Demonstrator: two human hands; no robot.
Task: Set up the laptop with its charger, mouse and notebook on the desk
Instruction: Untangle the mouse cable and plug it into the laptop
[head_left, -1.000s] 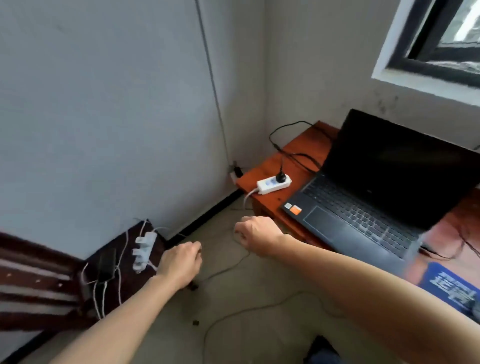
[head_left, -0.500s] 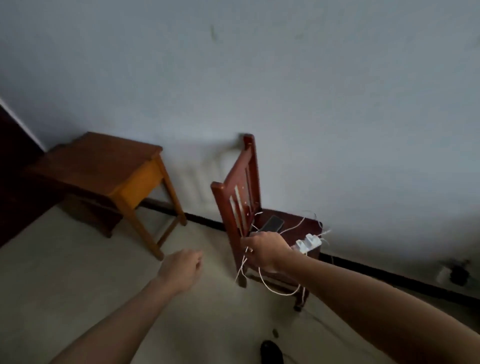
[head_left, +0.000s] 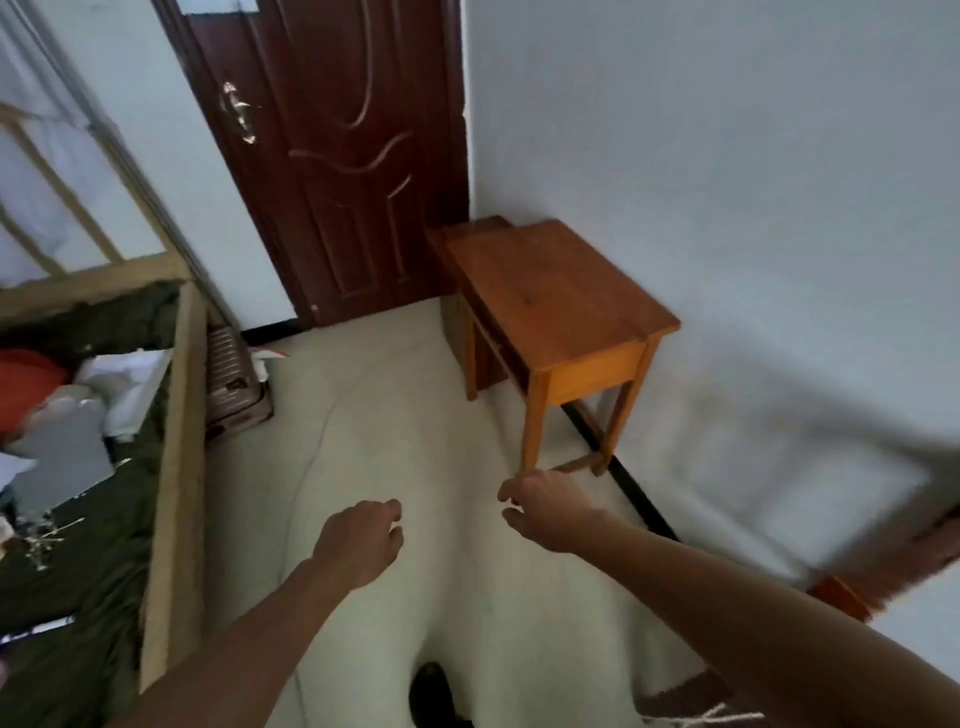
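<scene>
Two empty hands are being held out loosely curled, left hand (head_left: 358, 540) & right hand (head_left: 545, 512), w/ the small table (head_left: 550, 291) lying ahead-right, nearer the right one.

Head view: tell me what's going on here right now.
A person stands in a room with both arms out in front. The left hand and right hand are loosely curled and hold nothing. Ahead, a small wooden table stands against the wall beside a dark door; a bed frame runs along the left. The laptop, charger, mouse and notebook are not in view, so none of the setup shows here.
</scene>
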